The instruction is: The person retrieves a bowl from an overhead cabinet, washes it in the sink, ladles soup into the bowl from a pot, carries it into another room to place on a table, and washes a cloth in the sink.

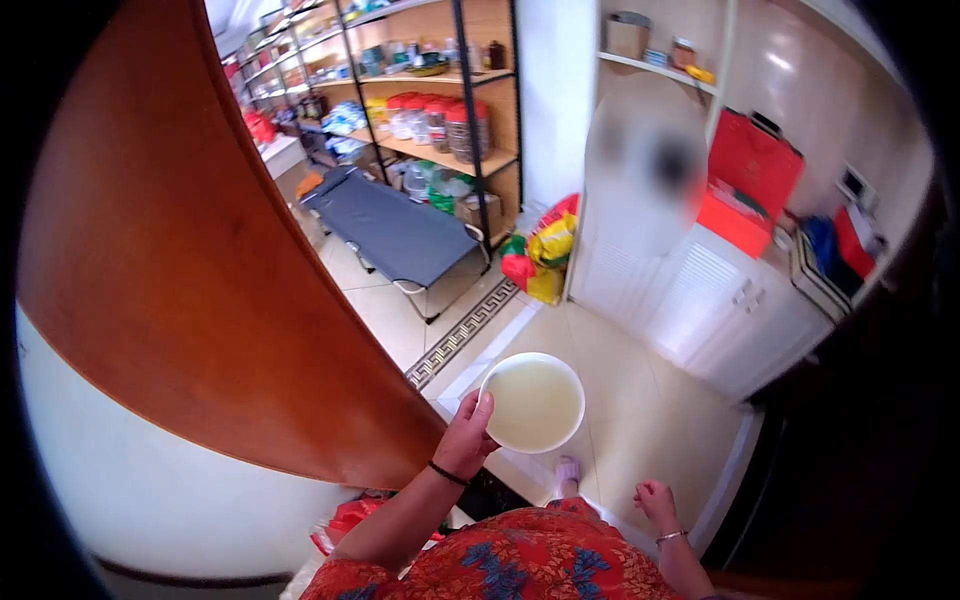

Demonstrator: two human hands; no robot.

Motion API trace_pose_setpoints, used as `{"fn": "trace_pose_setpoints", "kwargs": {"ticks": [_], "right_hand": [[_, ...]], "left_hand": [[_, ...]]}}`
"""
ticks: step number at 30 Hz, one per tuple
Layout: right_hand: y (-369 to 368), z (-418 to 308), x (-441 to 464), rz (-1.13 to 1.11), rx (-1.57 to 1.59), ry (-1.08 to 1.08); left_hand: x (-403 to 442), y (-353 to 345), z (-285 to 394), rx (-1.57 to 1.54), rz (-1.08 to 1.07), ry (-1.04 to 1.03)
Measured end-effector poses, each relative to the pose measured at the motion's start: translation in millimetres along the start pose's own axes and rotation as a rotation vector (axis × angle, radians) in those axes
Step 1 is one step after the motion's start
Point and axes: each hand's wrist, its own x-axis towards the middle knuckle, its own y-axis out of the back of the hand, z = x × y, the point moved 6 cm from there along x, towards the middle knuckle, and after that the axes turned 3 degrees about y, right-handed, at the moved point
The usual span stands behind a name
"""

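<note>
A white bowl (484, 392) filled with pale, cloudy liquid is held level in front of my body. My left hand (470, 435) grips its left side, the thumb over the rim and the other fingers underneath. Lower right, my right hand (656, 503) hangs beside my body, apart from the bowl. Its fingers are curled in, and I see nothing in them.
A brown wooden door panel (220, 250) rises close on my left. Ahead stand a grey folding cot (395, 225), loaded shelves (490, 75) and colourful bags (545, 250). White cabinets (690, 290) with a red box (735, 215) on top line the right. Tiled floor (630, 400) lies between.
</note>
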Motion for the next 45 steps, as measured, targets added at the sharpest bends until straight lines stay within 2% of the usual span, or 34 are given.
{"fn": "trace_pose_setpoints", "kwargs": {"ticks": [2, 4, 5, 9, 14, 17, 22, 26, 29, 31, 36, 38, 45], "right_hand": [[16.8, -18.9, 46.2, -0.051, -0.018, -0.01], [29.2, -43.5, 90.7, -0.108, -0.038, -0.025], [29.1, -58.8, 115.2, -0.176, -0.024, -0.02], [16.2, -149.7, 199.1, -0.368, -0.107, 0.053], [-53.0, -264.6, 289.0, -0.558, -0.134, 0.174], [-110.8, -318.0, 324.5, -0.711, -0.174, 0.324], [-174.2, -396.3, 357.6, -0.819, -0.161, 0.332], [-216.5, -467.3, 371.6, -1.001, -0.057, 0.479], [-256.4, -526.7, 378.2, -1.1, -0.007, 0.455], [-284.3, -569.5, 375.4, -1.251, 0.3, 0.393], [-364.2, -631.1, 399.6, -1.459, 0.401, 0.228], [-391.8, -656.8, 411.0, -1.531, 0.417, 0.094], [-480.3, -749.0, 446.0, -1.575, 0.438, 0.141]], "left_hand": [[25.9, -5.3, 14.9, -0.056, 0.042, -0.076], [45.1, -8.8, 28.0, -0.085, 0.118, -0.059], [56.0, -16.6, 37.7, -0.153, 0.091, -0.117], [100.4, -11.7, 67.0, -0.227, 0.248, -0.236], [139.6, 3.0, 109.3, -0.309, 0.453, -0.302], [164.2, 28.4, 128.7, -0.32, 0.538, -0.334], [198.4, 63.1, 174.1, -0.335, 0.667, -0.368], [225.9, 94.0, 205.6, -0.384, 0.71, -0.435], [242.2, 109.9, 232.6, -0.417, 0.728, -0.47], [254.2, 126.1, 250.1, -0.418, 0.759, -0.466], [289.5, 178.7, 291.9, -0.444, 0.777, -0.496], [306.0, 202.9, 312.2, -0.459, 0.775, -0.517], [345.4, 282.7, 394.5, -0.453, 0.739, -0.617]]}}
